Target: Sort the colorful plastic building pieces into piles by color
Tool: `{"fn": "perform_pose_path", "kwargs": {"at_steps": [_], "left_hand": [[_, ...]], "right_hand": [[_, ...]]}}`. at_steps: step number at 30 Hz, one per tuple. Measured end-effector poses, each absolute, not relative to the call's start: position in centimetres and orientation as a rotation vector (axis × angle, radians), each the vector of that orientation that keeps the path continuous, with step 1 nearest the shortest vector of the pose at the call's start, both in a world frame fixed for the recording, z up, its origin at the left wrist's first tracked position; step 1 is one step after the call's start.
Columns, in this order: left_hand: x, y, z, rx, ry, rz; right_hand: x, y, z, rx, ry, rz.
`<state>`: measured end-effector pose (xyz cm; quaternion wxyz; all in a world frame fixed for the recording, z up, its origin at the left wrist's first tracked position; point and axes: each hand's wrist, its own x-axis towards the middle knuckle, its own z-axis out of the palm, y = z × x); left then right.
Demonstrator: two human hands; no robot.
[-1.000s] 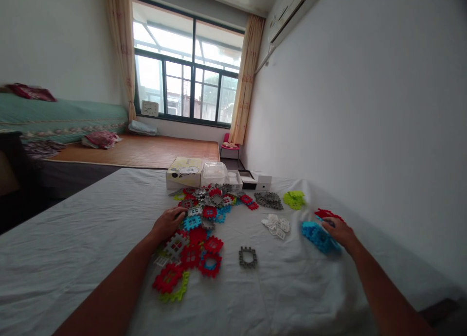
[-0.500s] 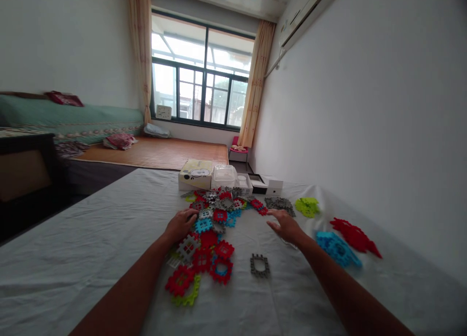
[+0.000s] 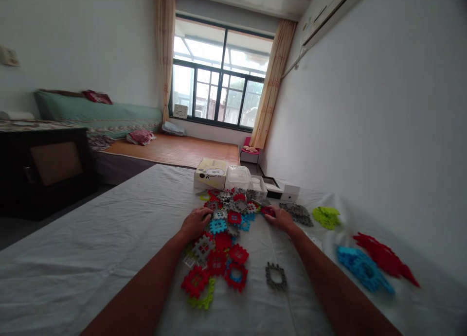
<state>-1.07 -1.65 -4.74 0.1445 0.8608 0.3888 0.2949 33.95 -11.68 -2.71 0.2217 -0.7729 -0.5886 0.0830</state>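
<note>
A heap of flat interlocking plastic tiles [image 3: 226, 229], red, grey, blue and green, lies on a white sheet [image 3: 109, 248]. My left hand [image 3: 196, 221] rests on the heap's left edge, fingers curled over a tile. My right hand [image 3: 280, 218] is at the heap's right edge, its fingers closed on a red tile [image 3: 268, 211]. A single grey tile [image 3: 276, 276] lies apart, nearer to me. To the right sit sorted piles: grey [image 3: 297, 212], green [image 3: 326, 217], red [image 3: 383, 256] and blue [image 3: 363, 269].
A yellow carton [image 3: 211, 173], a clear tub [image 3: 238, 177] and small white boxes [image 3: 290, 191] stand behind the heap. A white wall runs close along the right. A dark cabinet [image 3: 47, 168] and a low bed platform [image 3: 171, 149] are on the left.
My right hand left the blue pile at the right, swept left across the sheet and closed on a red tile at the heap's edge. The view turned leftwards. My left hand stayed on the heap.
</note>
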Motion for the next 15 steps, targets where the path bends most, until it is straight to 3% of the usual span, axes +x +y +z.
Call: {"fn": "perform_pose_path", "kwargs": {"at_steps": [9, 15], "left_hand": [[-1.0, -1.4, -4.6, 2.492, 1.094, 0.825], [-1.3, -0.9, -4.7, 2.506, 1.105, 0.801]], "right_hand": [[34.5, -17.6, -0.5, -1.847, -1.498, 0.651], [42.2, -23.5, 0.0, -1.879, -1.421, 0.253]]}}
